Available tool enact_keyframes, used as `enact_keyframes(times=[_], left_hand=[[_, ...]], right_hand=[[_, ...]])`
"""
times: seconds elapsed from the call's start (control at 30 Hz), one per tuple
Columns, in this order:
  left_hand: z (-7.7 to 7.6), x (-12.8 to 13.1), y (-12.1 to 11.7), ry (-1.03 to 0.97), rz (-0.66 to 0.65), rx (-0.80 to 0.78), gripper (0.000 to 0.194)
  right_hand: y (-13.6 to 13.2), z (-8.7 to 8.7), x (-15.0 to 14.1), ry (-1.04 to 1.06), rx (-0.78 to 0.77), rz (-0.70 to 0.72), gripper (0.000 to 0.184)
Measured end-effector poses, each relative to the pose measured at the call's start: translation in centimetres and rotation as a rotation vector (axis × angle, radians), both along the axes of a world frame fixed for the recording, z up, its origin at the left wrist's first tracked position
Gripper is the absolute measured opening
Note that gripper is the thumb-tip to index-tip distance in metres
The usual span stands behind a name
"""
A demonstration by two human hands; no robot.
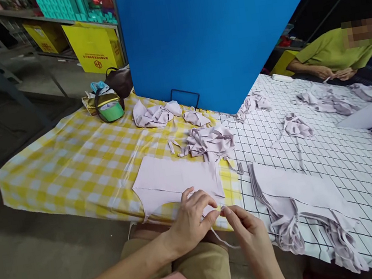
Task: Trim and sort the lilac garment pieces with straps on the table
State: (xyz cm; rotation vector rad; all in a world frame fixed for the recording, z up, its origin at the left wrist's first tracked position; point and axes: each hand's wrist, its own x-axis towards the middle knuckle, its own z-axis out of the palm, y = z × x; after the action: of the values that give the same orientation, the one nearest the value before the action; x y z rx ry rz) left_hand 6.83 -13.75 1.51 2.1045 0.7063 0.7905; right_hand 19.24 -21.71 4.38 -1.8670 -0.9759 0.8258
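Checked cloth (pixel 63 162) bears lilac fabric (pixel 177 173) beyond left hand (pixel 191 218) and right hand (pixel 252 232), both apparently pinching a strap (pixel 223 241).

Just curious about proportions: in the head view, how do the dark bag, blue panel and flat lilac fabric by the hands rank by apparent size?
1. Blue panel, easily largest
2. Flat lilac fabric, helped by nearness
3. Dark bag, farther back
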Motion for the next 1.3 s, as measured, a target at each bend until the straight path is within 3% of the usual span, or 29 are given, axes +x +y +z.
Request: enact_keyframes(times=[0.2, 0.27, 0.47, 0.63, 0.7, 0.73, 0.87, 0.97, 1.03, 1.13, 1.3], left_hand=[[0.1, -0.1, 0.3, 0.077, -0.016, -0.091, 0.013], [0.3, -0.2, 0.7, 0.053, -0.012, -0.223, 0.015], [-0.3, -0.9, 2.1, 0.005, -0.124, -0.852, 0.016], [-1.5, -1.0, 2.7, 0.009, -0.255, -0.997, 0.015], [-1.5, -1.0, 3.2, 0.089, -0.276, -0.88, 0.016], [-1.5, -1.0, 3.6, 0.137, -0.25, -0.741, 0.016], [-2.1, -0.7, 5.3, 0.351, -0.14, 0.062, 0.011], [-3.2, -0.2, 6.3, 0.501, -0.223, 0.423, 0.011], [-3.7, 0.2, 6.7, 0.56, -0.26, 0.533, 0.006], [-3.9, 0.7, 7.2, 0.595, -0.288, 0.603, 0.014], [-4.4, 1.0, 8.2, 0.528, -0.242, 0.449, 0.013]], right_hand=[[0.0, -0.9, -0.8, -0.171, -0.007, 0.109, 0.04], [-0.1, -1.3, -0.8, -0.235, 0.002, 0.143, 0.037], [-0.3, -2.6, -0.5, -0.588, 0.128, 0.267, 0.023], [0.4, -2.8, -0.3, -0.739, 0.233, 0.395, 0.026], [1.2, -2.8, -0.1, -0.688, 0.241, 0.398, 0.026], [1.7, -2.9, 0.1, -0.651, 0.23, 0.382, 0.025], [4.0, -3.7, 1.3, -0.49, 0.108, 0.272, 0.022], [5.6, -4.4, 2.1, -0.387, -0.002, 0.265, 0.02], [6.4, -4.8, 2.4, -0.327, -0.064, 0.277, 0.018], [7.0, -5.2, 2.6, -0.236, -0.133, 0.279, 0.018], [7.5, -5.1, 2.7, -0.253, -0.164, 0.305, 0.017]])
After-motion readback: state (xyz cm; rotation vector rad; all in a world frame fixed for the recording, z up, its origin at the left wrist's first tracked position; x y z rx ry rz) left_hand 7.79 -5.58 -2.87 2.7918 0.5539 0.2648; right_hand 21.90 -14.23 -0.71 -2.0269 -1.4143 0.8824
